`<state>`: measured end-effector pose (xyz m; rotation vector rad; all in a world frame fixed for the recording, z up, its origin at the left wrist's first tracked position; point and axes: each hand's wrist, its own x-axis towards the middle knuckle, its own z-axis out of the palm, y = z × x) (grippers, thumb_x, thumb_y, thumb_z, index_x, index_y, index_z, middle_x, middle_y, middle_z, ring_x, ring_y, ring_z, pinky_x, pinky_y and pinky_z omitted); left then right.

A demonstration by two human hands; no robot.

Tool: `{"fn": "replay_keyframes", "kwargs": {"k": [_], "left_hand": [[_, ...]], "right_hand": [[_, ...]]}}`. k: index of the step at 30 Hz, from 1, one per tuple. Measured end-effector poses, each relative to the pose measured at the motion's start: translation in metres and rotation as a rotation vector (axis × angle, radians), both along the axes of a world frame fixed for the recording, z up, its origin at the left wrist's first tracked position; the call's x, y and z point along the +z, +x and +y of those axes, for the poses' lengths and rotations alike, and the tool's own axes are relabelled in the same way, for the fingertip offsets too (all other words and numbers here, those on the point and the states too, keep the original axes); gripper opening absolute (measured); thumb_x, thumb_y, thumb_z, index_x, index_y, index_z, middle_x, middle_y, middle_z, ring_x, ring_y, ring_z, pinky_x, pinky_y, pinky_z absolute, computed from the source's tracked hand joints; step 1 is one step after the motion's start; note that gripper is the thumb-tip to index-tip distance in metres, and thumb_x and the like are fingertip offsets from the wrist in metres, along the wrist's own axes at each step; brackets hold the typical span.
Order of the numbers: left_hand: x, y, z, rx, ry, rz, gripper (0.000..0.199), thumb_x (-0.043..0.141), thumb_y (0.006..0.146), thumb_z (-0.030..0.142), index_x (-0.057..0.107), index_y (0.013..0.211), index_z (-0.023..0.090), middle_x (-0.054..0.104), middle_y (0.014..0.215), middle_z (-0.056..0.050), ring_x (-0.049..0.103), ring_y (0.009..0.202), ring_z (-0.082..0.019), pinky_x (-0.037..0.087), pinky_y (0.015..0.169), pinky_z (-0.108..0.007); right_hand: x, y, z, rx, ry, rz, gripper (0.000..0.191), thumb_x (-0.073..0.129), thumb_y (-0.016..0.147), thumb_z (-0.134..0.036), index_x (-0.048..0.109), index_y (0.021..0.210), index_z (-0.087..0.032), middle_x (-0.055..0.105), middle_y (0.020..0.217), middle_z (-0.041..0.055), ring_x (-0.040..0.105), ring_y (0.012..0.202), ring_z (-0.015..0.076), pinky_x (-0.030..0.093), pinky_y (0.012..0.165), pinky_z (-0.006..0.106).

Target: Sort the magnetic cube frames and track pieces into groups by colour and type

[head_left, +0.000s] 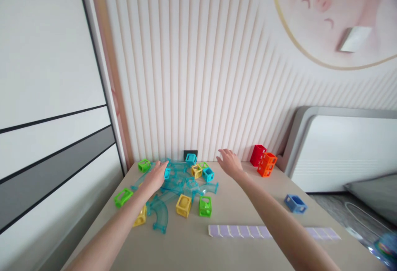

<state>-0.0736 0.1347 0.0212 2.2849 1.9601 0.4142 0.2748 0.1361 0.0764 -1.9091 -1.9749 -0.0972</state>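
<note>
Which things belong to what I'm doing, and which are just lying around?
Likely involved: turquoise cube at the left hand; yellow cubes; green cubes; red cubes; orange cubes; darker blue cube; teal tracks.

Probably lying about: purple strip; grey cushion.

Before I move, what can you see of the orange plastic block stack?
The orange plastic-looking stack stands upright near the far right corner of the beige table, its sides showing window-like openings. It sits right of the red plastic-looking block; whether they touch is unclear. The right hand doesn't touch it.

A pale ribbed wall (192, 56) rises behind the table (182, 250)
</note>
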Motion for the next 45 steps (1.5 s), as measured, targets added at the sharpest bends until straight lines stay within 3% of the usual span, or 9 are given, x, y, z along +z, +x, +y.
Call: {"fn": "replay_keyframes", "kwargs": {"k": [7, 12, 16, 20, 24, 27, 31, 37, 45], "left_hand": [[-0.001, 0.003, -0.01, 0.013, 0.081, 0.086, 0.063, 0.042, 0.082, -0.003, 0.051, 0.142, 0.013, 0.053, 0.143, -0.021, 0.056, 0.13, -0.03, 0.044, 0.107, -0.041], [0.009, 0.018, -0.023, -0.018, 0.201, 0.088, 0.055, 0.041, 0.087, 0.001, 0.055, 0.138, 0.015, 0.054, 0.141, -0.015, 0.051, 0.133, -0.029, 0.038, 0.114, -0.041], [0.009, 0.038, -0.044, -0.157, 0.361, -0.095, 0.048, 0.039, 0.092, 0.006, 0.059, 0.133, 0.02, 0.058, 0.134, -0.012, 0.055, 0.128, -0.027, 0.041, 0.114, -0.04], [0.009, 0.059, -0.075, -0.296, 0.394, -0.238, 0.044, 0.043, 0.1, 0.031, 0.047, 0.144, 0.025, 0.057, 0.137, -0.012, 0.053, 0.131, -0.028, 0.043, 0.113, -0.043], [0.021, 0.079, -0.101, -0.374, 0.348, -0.301, 0.074, 0.057, 0.095, 0.045, 0.022, 0.157, 0.025, 0.047, 0.149, -0.014, 0.045, 0.14, -0.032, 0.041, 0.115, -0.047], [0.026, 0.084, -0.112, -0.36, 0.302, -0.354, 0.077, 0.061, 0.093, 0.037, 0.02, 0.157, 0.026, 0.051, 0.147, -0.014, 0.05, 0.137, -0.032, 0.047, 0.11, -0.046], [0.022, 0.057, -0.116, -0.292, 0.237, -0.362, 0.073, 0.057, 0.091, 0.022, 0.023, 0.155, 0.029, 0.059, 0.14, -0.01, 0.058, 0.13, -0.028, 0.051, 0.105, -0.04], [0.023, -0.002, -0.098, -0.178, 0.214, -0.096, 0.059, 0.055, 0.092, 0.022, 0.039, 0.149, 0.026, 0.064, 0.132, -0.011, 0.063, 0.118, -0.029, 0.049, 0.103, -0.042], [0.024, -0.012, -0.063, -0.197, 0.054, 0.027, 0.053, 0.07, 0.083, 0.026, 0.059, 0.135, 0.021, 0.068, 0.127, -0.015, 0.061, 0.121, -0.035, 0.044, 0.106, -0.047]], "right_hand": [[0.019, 0.144, -0.017, -0.622, 0.066, 0.205, 0.068, 0.055, 0.092, -0.039, 0.037, 0.15, -0.009, 0.047, 0.142, 0.0331, 0.046, 0.133, 0.0451, 0.037, 0.102, 0.058], [0.003, 0.169, -0.028, -0.703, -0.007, 0.43, 0.072, 0.061, 0.084, -0.035, 0.037, 0.149, -0.016, 0.067, 0.121, 0.0238, 0.068, 0.11, 0.0371, 0.051, 0.088, 0.049], [-0.006, 0.142, -0.035, -0.607, 0.145, 0.563, 0.066, 0.059, 0.086, -0.035, 0.039, 0.146, -0.018, 0.065, 0.129, 0.0228, 0.063, 0.118, 0.0383, 0.048, 0.096, 0.053], [-0.011, 0.077, -0.046, -0.323, 0.249, 0.743, 0.066, 0.059, 0.087, -0.049, 0.039, 0.143, -0.018, 0.069, 0.125, 0.0163, 0.069, 0.109, 0.0301, 0.054, 0.092, 0.044], [-0.009, -0.013, -0.078, 0.221, 0.103, 1.222, 0.065, 0.07, 0.081, -0.057, 0.047, 0.129, -0.02, 0.075, 0.109, 0.0119, 0.073, 0.095, 0.0278, 0.061, 0.082, 0.043], [-0.002, -0.068, -0.105, 0.455, -0.084, 1.428, 0.055, 0.076, 0.08, -0.049, 0.052, 0.121, -0.021, 0.076, 0.101, 0.0083, 0.074, 0.092, 0.026, 0.062, 0.08, 0.042], [0.007, -0.092, -0.108, 0.499, -0.023, 1.358, 0.053, 0.075, 0.082, -0.045, 0.05, 0.124, -0.023, 0.075, 0.101, 0.0059, 0.074, 0.091, 0.0238, 0.063, 0.081, 0.04], [0.004, -0.087, -0.061, 0.335, 0.048, 1.008, 0.054, 0.07, 0.084, -0.04, 0.047, 0.13, -0.023, 0.075, 0.105, 0.007, 0.074, 0.091, 0.0241, 0.061, 0.079, 0.039], [-0.003, -0.119, -0.04, 0.307, -0.072, 0.682, 0.056, 0.064, 0.087, -0.035, 0.044, 0.138, -0.026, 0.076, 0.1, 0.0054, 0.074, 0.086, 0.0242, 0.056, 0.077, 0.036]]}}
